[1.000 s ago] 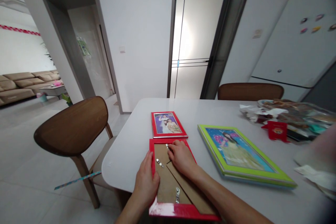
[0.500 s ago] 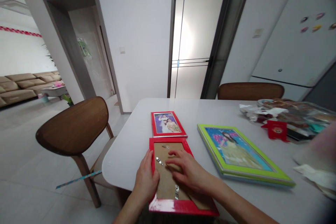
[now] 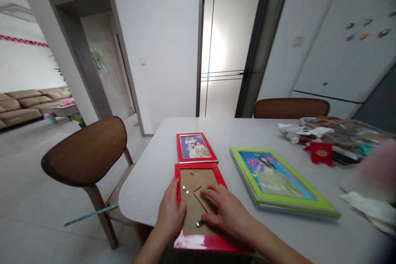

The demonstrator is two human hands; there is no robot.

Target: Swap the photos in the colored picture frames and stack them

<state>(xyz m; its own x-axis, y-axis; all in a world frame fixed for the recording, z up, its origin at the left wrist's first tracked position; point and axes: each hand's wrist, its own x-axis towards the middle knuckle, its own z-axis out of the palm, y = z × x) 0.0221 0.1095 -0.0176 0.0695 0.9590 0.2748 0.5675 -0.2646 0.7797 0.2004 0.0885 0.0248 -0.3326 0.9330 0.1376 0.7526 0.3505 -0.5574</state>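
A red picture frame (image 3: 201,242) lies back side up at the table's near edge, its brown backing board (image 3: 192,204) showing. My left hand (image 3: 170,210) is closed round its left side, with the thumb over the rim onto the board. My right hand (image 3: 227,210) rests over the board with fingers apart; its thumb touches the lower metal clip (image 3: 199,223). Another metal clip (image 3: 186,191) sits slanted by the left rim, and a third clip (image 3: 193,173) is near the top. The frame's lower right part is hidden under my right forearm.
A smaller red frame (image 3: 197,160) with a couple's photo lies just beyond. To the right is a green frame (image 3: 256,192) with a portrait. A red packet (image 3: 321,153), plastic-wrapped items and tissue (image 3: 363,208) are farther right. A wooden chair (image 3: 88,148) stands left.
My right hand has moved down the board, its thumb now at the lower clip, which has turned from upright to slanted. A dark cut line in the board now shows. My left hand keeps its grip.
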